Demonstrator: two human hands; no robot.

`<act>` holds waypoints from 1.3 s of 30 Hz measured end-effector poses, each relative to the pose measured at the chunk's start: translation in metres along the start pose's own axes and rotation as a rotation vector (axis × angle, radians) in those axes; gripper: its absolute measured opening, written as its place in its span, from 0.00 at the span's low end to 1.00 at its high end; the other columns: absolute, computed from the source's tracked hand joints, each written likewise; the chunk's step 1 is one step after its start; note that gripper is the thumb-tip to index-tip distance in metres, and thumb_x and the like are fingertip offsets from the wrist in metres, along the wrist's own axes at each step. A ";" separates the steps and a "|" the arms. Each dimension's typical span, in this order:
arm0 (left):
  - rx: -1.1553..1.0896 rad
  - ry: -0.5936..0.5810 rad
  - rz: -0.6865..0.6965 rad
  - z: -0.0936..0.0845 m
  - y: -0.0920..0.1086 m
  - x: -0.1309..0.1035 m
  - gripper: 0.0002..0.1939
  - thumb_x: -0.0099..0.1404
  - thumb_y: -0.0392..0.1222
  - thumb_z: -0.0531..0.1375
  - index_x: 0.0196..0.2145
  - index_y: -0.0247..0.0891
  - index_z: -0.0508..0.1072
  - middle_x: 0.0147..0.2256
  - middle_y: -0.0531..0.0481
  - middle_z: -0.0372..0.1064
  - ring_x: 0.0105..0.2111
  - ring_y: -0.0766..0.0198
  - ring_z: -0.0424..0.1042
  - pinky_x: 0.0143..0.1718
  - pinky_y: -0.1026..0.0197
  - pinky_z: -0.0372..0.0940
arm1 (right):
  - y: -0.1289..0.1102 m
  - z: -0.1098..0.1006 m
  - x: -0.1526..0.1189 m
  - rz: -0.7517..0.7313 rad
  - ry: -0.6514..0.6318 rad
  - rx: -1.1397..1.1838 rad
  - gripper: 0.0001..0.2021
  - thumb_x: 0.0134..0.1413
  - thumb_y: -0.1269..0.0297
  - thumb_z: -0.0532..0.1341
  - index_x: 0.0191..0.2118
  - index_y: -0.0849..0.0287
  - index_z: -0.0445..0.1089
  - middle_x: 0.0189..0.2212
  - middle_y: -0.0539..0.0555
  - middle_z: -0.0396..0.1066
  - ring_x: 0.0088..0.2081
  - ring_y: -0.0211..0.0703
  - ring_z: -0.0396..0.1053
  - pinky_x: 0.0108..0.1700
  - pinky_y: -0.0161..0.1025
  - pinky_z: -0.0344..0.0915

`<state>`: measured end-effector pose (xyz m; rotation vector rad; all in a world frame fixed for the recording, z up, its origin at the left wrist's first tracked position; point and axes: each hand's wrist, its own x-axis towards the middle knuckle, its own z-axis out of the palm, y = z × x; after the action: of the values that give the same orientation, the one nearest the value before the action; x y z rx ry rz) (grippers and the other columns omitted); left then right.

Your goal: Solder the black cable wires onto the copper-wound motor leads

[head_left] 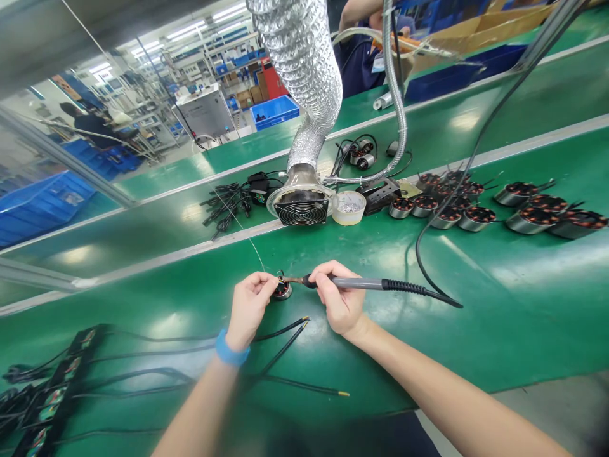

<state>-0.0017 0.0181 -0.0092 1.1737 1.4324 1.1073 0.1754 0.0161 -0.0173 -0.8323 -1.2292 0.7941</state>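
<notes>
My right hand is closed round the grey handle of a soldering iron, whose tip points left to a small round motor on the green bench. My left hand, with a blue wristband, pinches at the motor's left edge. Its fingertips hide what they hold; a thin wire rises from near them. The iron's tip meets the motor's top close to those fingertips. Black cables with bared ends lie just below the motor.
A fan under a silver duct stands behind the motor, beside a round tub. Several motors sit at right. A black strip with circuit boards lies at left. The iron's cord loops at right. A person is across the bench.
</notes>
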 end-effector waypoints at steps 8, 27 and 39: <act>-0.012 0.010 -0.007 0.001 0.001 -0.001 0.15 0.57 0.50 0.67 0.31 0.33 0.75 0.24 0.53 0.70 0.19 0.74 0.58 0.20 0.68 0.50 | 0.002 0.001 -0.002 0.010 -0.027 -0.008 0.11 0.63 0.62 0.56 0.30 0.57 0.70 0.15 0.45 0.59 0.16 0.35 0.57 0.20 0.34 0.55; -0.024 0.002 0.011 0.002 -0.003 0.001 0.16 0.58 0.50 0.67 0.30 0.32 0.75 0.24 0.52 0.69 0.20 0.75 0.57 0.20 0.69 0.49 | 0.004 0.000 -0.003 -0.058 0.007 -0.134 0.08 0.65 0.65 0.56 0.35 0.57 0.71 0.17 0.44 0.62 0.16 0.33 0.58 0.22 0.34 0.58; -0.030 0.007 0.044 0.005 -0.003 0.000 0.14 0.59 0.48 0.66 0.30 0.33 0.74 0.26 0.50 0.72 0.24 0.71 0.66 0.25 0.69 0.59 | 0.003 0.003 0.000 -0.121 -0.009 -0.200 0.07 0.65 0.66 0.55 0.37 0.57 0.71 0.20 0.46 0.65 0.20 0.36 0.65 0.29 0.35 0.66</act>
<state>0.0023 0.0184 -0.0131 1.1862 1.3964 1.1599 0.1721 0.0172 -0.0194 -0.9070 -1.3692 0.5837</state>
